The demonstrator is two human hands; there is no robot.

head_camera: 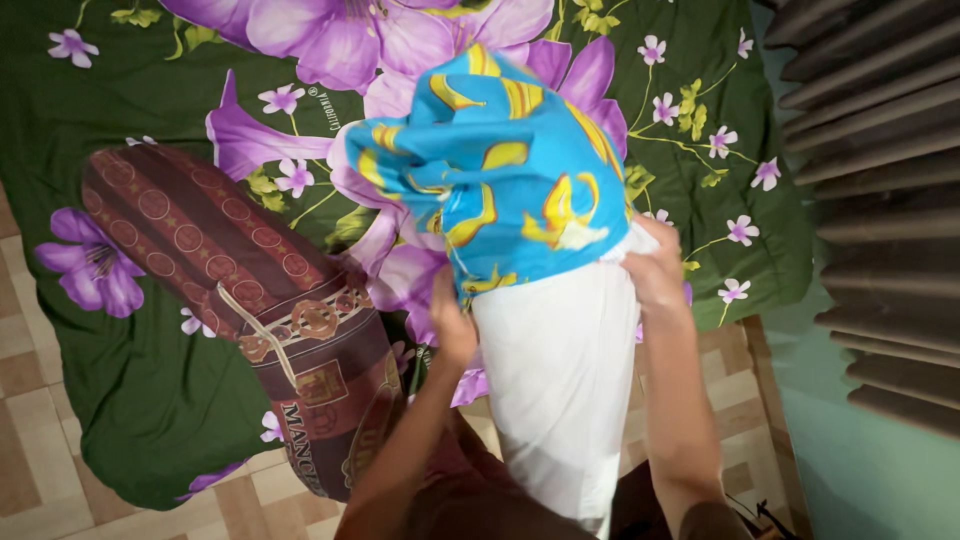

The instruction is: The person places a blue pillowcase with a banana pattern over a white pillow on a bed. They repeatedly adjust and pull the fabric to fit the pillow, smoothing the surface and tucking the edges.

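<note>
Both hands clamped on blue pillowcase [500, 170] hem, left hand [452, 325], right hand [655, 265], white pillow [560, 380] half inside, upright over bed. I'd worry hem bunches, pillow slips out.

No packages, signs or screens are in sight; the only lettering is pale print woven into the end of a maroon patterned bolster [240, 300] lying on the green floral bedsheet [120, 400], left of the person's arms

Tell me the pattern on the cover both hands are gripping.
Bright blue cover with yellow shapes, head view.
</note>
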